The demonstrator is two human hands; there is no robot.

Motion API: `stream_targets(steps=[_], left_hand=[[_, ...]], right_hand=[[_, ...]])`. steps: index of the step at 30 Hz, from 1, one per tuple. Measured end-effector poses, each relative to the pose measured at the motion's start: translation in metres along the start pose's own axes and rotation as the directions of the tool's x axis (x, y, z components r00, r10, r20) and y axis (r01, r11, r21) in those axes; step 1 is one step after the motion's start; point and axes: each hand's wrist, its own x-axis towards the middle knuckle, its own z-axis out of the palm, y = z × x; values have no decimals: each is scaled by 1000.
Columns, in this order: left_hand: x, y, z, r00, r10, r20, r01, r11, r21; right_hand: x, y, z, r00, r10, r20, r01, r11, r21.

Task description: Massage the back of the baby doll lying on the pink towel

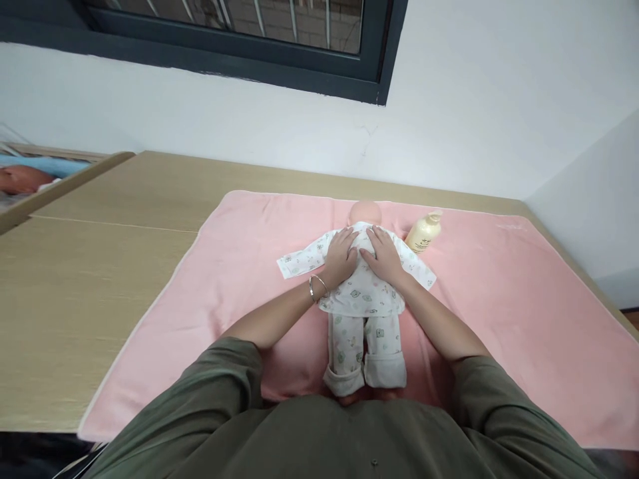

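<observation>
A baby doll (364, 214) lies on a pink mat (479, 319), its head toward the wall. It wears a white printed long-sleeved top (362, 296) and matching trousers (346, 342) with turned-up cuffs. My left hand (342, 256) rests flat on the left side of the doll's upper body, a silver bangle (312, 288) on the wrist. On the right side of the upper body lies my right hand (384, 255), fingers stretched toward the doll's head. Both thumbs point inward, close to each other. The doll's sleeves spread out to either side.
A cream pump bottle (423, 231) lies tilted on the mat beside the doll's right-hand sleeve. The mat covers part of a wooden table (114, 266). Behind it stand a white wall (279, 126) and a dark window frame (299, 63). At far left, a reddish-brown object (22, 179) sits behind a wooden edge.
</observation>
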Motion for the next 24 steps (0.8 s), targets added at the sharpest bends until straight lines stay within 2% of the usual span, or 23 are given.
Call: stream_targets(steps=[24], left_hand=[[-1, -4, 0, 1000, 11, -4, -11, 1000, -6]], right_hand=[[-1, 1, 3, 999, -44, -27, 43, 998, -34]])
